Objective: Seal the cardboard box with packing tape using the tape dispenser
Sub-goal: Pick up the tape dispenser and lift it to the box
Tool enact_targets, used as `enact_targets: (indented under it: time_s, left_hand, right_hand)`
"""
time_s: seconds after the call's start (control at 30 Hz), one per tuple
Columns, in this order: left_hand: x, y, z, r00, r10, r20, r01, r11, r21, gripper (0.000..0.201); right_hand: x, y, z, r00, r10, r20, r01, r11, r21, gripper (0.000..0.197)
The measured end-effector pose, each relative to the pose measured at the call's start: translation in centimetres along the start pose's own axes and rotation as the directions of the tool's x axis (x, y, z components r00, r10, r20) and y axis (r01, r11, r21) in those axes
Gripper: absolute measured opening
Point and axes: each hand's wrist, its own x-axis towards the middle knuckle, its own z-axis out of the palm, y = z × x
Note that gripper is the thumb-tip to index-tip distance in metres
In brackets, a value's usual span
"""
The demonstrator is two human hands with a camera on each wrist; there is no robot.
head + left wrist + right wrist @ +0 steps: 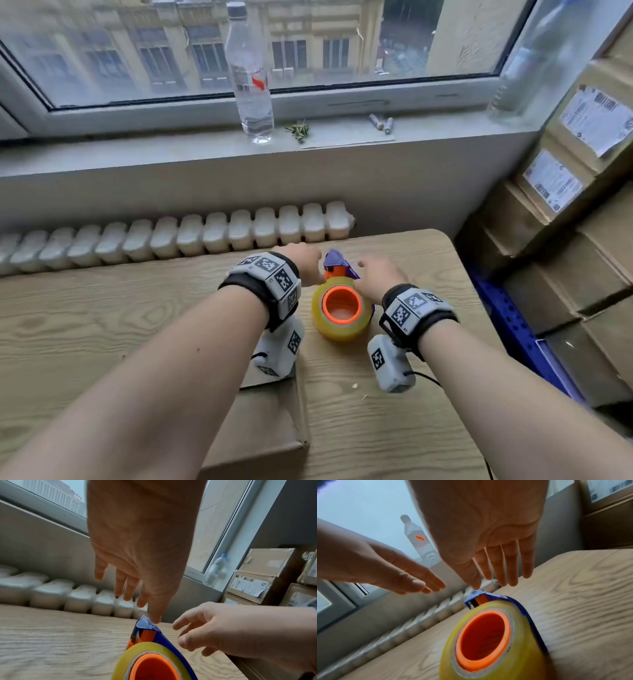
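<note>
The left hand (303, 262) is hovering with fingers straight and slightly spread, its thumb tip at or just above the blue nose of the tape dispenser (337, 270); contact is unclear. The right hand (380, 277) is hanging on the other side with loosely relaxed fingers, gripping nothing. Between them the dispenser is lying on its side on the wooden table (102, 308), its yellowish tape roll (342, 330) around an orange core. The cardboard box (270, 425) is sitting nearer the person, under the left forearm. A water bottle (250, 75) is standing on the windowsill (137, 150).
</note>
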Motion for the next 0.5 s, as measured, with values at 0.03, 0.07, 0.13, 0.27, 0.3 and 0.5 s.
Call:
enact_targets:
  time_s: [0.03,0.07,0.13,0.27,0.3,0.5]
  left_hand:
    - [0.4,0.2,0.1,0.998,-0.013,0.064,0.013,1.000,0.001,0.056]
    - [1.1,0.3,0.4,0.996,-0.007,0.084,0.007,1.000,-0.001,0.056]
    - [1.8,0.3,0.7,0.993,-0.010,0.114,0.012,1.000,-0.016,0.056]
    - [2.8,0.5,0.5,0.990,-0.010,0.139,0.015,0.999,-0.034,0.059]
    - [3.1,0.4,0.5,0.991,-0.016,0.133,0.020,0.999,-0.030,0.060]
    - [3.1,0.3,0.3,0.992,-0.001,0.125,0.001,1.000,-0.005,0.058]
  right_hand:
    - [0.4,0.2,0.2,1.000,0.011,0.028,-0.011,1.000,-0.010,0.041]
    - [0.9,0.4,0.7,0.999,0.018,0.036,-0.018,1.000,-0.012,0.042]
    - [1.4,0.6,1.7,0.996,0.034,0.079,-0.033,0.999,-0.007,0.043]
    - [2.4,1.2,3.5,0.991,0.079,0.109,-0.077,0.997,-0.017,0.040]
    - [2.5,1.3,3.9,0.989,0.098,0.107,-0.097,0.995,-0.017,0.038]
    - [2.7,1.1,3.7,0.989,0.131,0.069,-0.132,0.991,0.019,0.039]
